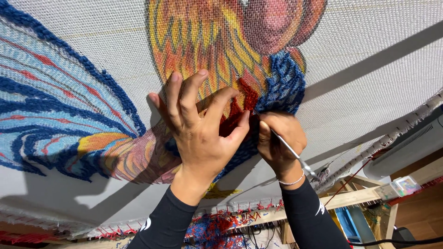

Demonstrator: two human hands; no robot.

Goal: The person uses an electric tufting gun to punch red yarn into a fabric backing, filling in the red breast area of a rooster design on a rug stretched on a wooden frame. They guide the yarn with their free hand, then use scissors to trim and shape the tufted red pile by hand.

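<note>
Head view: right hand (278, 138) grips hook (295, 154) near canvas (369, 69) edge.

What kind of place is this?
Probably a rug-making workshop: a big printed mesh canvas stretched on a wooden frame, partly filled with yarn tufts, and the right hand holding a thin hook tool.

Left hand (200, 133) spread, fingertips pressed on printed mesh canvas (369, 60). Right hand (280, 145) gripping thin metal hook tool (295, 157) at red yarn patch (240, 103), beside blue yarn patch (284, 85).
</note>
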